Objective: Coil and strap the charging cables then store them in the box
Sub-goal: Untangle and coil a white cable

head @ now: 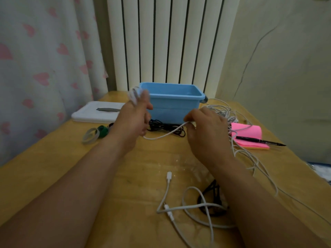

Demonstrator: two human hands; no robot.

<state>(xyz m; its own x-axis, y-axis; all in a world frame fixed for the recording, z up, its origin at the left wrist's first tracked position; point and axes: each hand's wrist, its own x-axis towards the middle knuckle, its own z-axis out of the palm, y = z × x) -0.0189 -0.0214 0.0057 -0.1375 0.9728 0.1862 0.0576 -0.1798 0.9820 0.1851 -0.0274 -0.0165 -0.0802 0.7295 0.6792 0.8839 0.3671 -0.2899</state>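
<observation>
One box (174,106), one pen (259,141), one pink notepad (250,131), two black cable bundles (166,127) (white cables (169,176), perhaps three, tangled).

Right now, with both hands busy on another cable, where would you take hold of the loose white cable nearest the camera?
Pinch the loose white cable just behind its plug, coming from above. That end lies straight and alone on the table, while further along it meets crossing loops and a black cable.

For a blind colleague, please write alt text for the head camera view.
Two hands coil a white cable over a wooden table: the left hand holds the wound loops, the right hand pinches the loose strand. A blue box stands behind, with more cables around.
</observation>
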